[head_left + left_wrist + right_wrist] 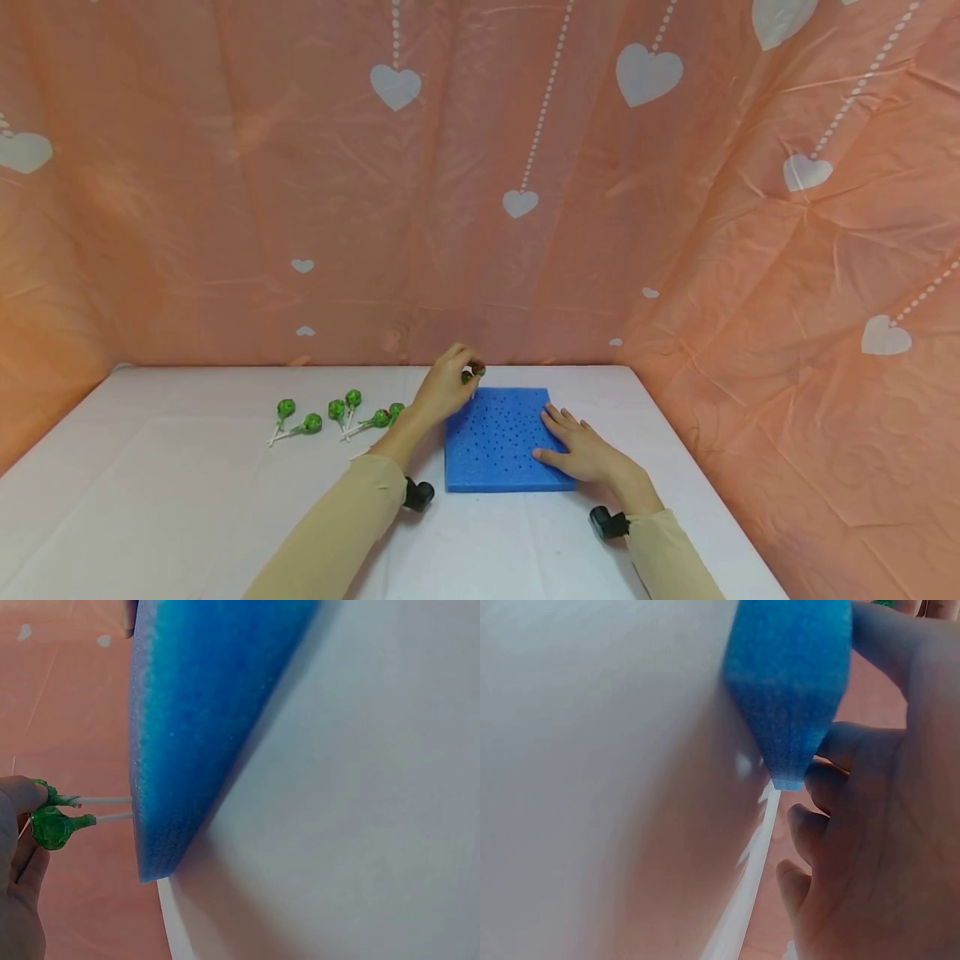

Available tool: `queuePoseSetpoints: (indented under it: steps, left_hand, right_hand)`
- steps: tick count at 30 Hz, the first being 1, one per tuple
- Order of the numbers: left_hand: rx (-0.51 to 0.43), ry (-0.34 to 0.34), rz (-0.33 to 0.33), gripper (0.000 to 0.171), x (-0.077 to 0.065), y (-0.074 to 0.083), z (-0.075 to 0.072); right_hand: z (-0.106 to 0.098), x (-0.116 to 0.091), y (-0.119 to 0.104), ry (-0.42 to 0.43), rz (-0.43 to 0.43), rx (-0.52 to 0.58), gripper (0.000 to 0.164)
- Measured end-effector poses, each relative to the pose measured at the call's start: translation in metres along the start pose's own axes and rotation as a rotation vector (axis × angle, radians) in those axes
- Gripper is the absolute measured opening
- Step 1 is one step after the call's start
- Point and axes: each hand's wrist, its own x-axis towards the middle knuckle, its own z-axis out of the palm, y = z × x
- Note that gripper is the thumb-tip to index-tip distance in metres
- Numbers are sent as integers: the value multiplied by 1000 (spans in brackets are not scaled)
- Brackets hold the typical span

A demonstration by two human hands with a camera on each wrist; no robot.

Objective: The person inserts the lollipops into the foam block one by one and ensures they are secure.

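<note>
A blue foam block (510, 467) dotted with small holes lies flat on the table. At its far left corner, my left hand (447, 385) pinches a green-wrapped lollipop (49, 796) by the candy end. That lollipop's white stick reaches the foam's top face. Close beside it stands a second green lollipop (52, 829), its stick also meeting the foam. With fingers spread, my right hand (581, 446) rests on the block's right edge; in the right wrist view its fingers (810, 829) extend past the foam's side.
Several green lollipops (311, 423) lie on the white-covered table (187, 500) to the left, some partly behind my left forearm. A pinkish-orange curtain (450, 250) with white hearts hangs behind the table and along its right side.
</note>
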Motion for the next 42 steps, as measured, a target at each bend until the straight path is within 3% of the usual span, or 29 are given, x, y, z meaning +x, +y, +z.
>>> queuePoseSetpoints:
  steps: [14, 31, 35, 42]
  left_hand:
    - [78, -27, 2, 20, -4, -7, 2]
    - [136, -35, 18, 23, -9, -6, -4]
    - [142, -20, 28, 29, -12, -5, -7]
    - [124, -2, -18, 32, -22, -2, -20]
  right_hand:
    - [-2, -1, -5, -4, 3, 15, 82]
    - [-1, -2, -8, -6, 8, 21, 82]
    - [-1, -3, -6, -3, 8, 25, 82]
    - [0, -4, -4, -6, 19, 18, 84]
